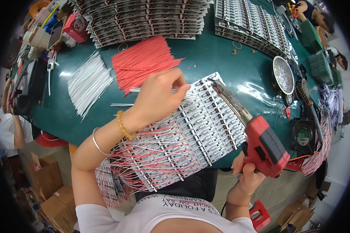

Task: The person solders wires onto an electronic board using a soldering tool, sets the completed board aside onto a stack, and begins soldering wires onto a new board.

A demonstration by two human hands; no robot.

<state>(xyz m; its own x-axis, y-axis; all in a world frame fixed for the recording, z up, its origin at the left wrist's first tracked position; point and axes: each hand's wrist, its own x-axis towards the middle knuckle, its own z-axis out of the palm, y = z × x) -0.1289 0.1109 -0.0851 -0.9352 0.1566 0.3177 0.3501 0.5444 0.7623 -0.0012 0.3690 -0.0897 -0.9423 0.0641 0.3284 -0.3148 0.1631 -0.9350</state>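
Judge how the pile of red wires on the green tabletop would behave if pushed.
The red wires would probably slide and fan apart, since no tie shows around them. Each is likely light, being so thin, and probably bendable rather than rigid: similar wires bow over the circuit board panel.

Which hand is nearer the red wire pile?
Left. The left hand is by the near edge of the pile; the right hand is farther away, lower right, gripping the gun.

White T-shirt (pixel 167 206), yellow beaded bracelet (pixel 121 125), silver bangle (pixel 94 140).
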